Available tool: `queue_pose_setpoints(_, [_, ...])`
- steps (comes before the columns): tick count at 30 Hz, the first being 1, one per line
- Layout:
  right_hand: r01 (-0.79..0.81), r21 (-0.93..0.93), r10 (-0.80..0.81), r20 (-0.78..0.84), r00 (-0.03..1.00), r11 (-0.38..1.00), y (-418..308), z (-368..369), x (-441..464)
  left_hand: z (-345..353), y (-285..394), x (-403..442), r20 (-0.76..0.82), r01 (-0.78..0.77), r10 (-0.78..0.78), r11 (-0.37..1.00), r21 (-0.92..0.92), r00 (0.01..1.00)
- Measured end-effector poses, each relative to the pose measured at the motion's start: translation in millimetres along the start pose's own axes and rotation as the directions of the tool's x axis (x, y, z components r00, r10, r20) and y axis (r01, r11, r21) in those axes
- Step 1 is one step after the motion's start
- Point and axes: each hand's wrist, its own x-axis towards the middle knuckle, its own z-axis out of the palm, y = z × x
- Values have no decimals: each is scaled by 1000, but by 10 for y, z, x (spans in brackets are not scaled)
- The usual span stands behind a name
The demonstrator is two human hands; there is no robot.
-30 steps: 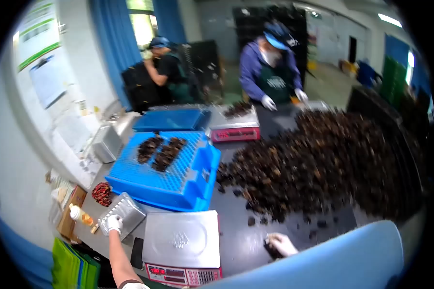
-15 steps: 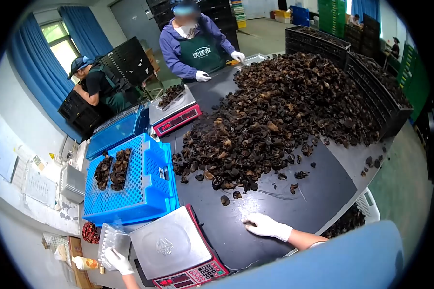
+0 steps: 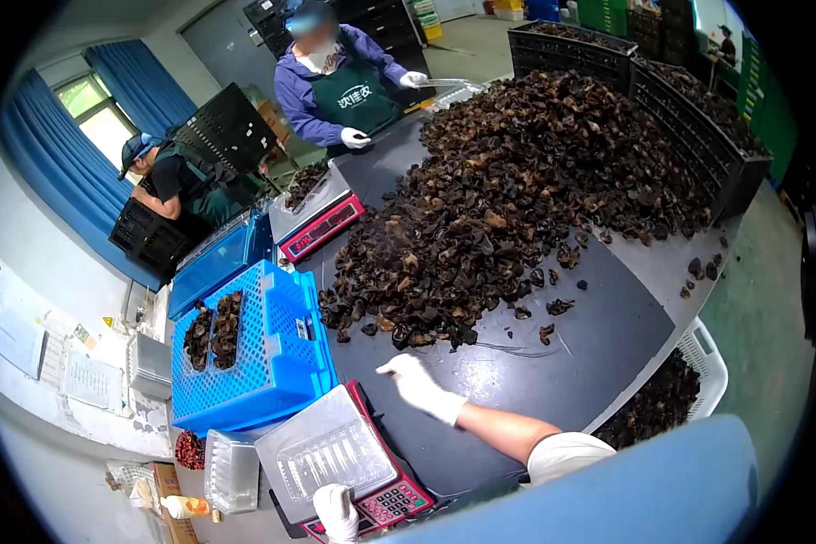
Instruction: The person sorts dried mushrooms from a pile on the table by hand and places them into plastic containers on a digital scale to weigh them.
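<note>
My left hand (image 3: 336, 513), in a white glove, is closed at the near edge of a clear plastic tray (image 3: 322, 456). The tray lies on the metal plate of a red scale (image 3: 281, 446). Over the dark tabletop (image 3: 517, 408), right of that scale, my gloved right hand (image 3: 422, 390) reaches left with fingers stretched out and nothing in them. Ahead of it rises a large heap of dark dried wood-ear mushrooms (image 3: 508, 199). A stack of clear trays (image 3: 231, 473) stands left of the scale.
Two filled trays (image 3: 213, 334) rest on a blue crate (image 3: 245, 394). Farther off is a second red scale (image 3: 322, 231) with a loaded tray. Black crates (image 3: 698, 136) line the right side. A co-worker (image 3: 349, 86) stands across the table; another person (image 3: 168, 177) bends at the left.
A clear tray has come from the stack onto the near scale with my left hand. My right hand has moved left toward the scale. The co-worker opposite now holds a tray.
</note>
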Motion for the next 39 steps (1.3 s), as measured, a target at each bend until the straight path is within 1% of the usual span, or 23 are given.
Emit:
queue_pose_setpoints(2, [-56,206,7,233,972,977,-766,-15,74,28,45,25,-37,-13,12,999,-30,999])
queue_pose_setpoints(4, [227,293,-315,301,900,929,-1013,151,-157,51,67,66,-62,-30,27,998,-51,998])
queue_pose_setpoints(5, [179,333,-326,465,823,926,-1137,175,-203,64,72,87,-72,-41,37,998,-57,997])
queue_pose_setpoints(7, [359,168,-396,425,814,918,-1148,317,-476,103,26,104,-99,-73,70,997,-28,993])
queue_pose_setpoints(9, [331,226,-393,352,849,916,-1136,193,-577,54,59,101,-113,-37,34,999,-21,993])
queue_pose_setpoints(10, [264,205,-323,355,877,943,-1084,59,-602,10,-30,70,-21,-36,36,999,21,999])
queue_pose_setpoints(11, [195,183,-250,358,900,964,-1023,-91,-639,29,-55,11,-64,-20,22,999,29,998])
queue_pose_setpoints(13, [171,-72,-119,461,879,983,-776,-480,-788,-82,136,100,-116,-5,6,1000,5,993])
queue_pose_setpoints(15, [150,-387,93,542,835,910,-678,-1027,-967,-110,131,57,-121,-18,19,1000,13,992])
queue_pose_setpoints(17, [200,-545,113,487,866,814,-384,-1444,-1335,-159,235,56,-80,127,-125,992,23,989])
queue_pose_setpoints(19, [183,-553,131,479,868,813,-164,-1780,-1661,-179,391,104,-200,119,-101,989,82,975])
queue_pose_setpoints(21, [125,-517,149,456,877,847,-233,-2111,-1816,-509,710,434,-140,44,-42,999,15,989])
queue_pose_setpoints(22, [64,-561,242,455,857,826,-303,-2309,-1882,-408,673,369,-217,13,-3,999,47,976])
queue_pose_setpoints(23, [5,-603,333,448,829,798,-369,-2531,-1937,-454,810,479,-144,-9,-5,995,-99,990])
queue_pose_setpoints(24, [-72,-709,507,426,750,702,-400,-2751,-2026,-341,866,484,-187,-67,33,982,-174,982])
queue_pose_setpoints(27, [-135,-951,910,217,352,279,-551,-3366,-2146,73,1235,582,-185,-143,87,939,-312,979])
queue_pose_setpoints(29, [-87,-974,919,165,357,208,-693,-3610,-1949,338,1464,703,-60,-195,186,903,-384,981])
queue_pose_setpoints(30, [-114,-961,856,166,490,252,-681,-3645,-1826,455,1622,774,23,-157,183,894,-421,983])
queue_pose_setpoints(32, [-113,-899,491,123,863,424,-418,-3627,-1659,883,1708,851,177,-130,218,903,-409,960])
queue_pose_setpoints(33, [-91,-869,369,110,923,487,-383,-3597,-1464,1101,1740,879,227,-109,207,918,-382,952])
queue_pose_setpoints(36, [-141,-854,295,15,956,501,-97,-3409,-1067,1641,1846,935,373,-146,176,984,-106,911])
queue_pose_setpoints(37, [-179,-855,302,-28,953,487,-7,-3335,-952,1779,1915,870,411,-242,186,966,89,892])
queue_pose_setpoints(39, [-266,-844,313,-124,942,466,362,-3186,-776,1871,1967,807,442,-320,251,943,88,861])
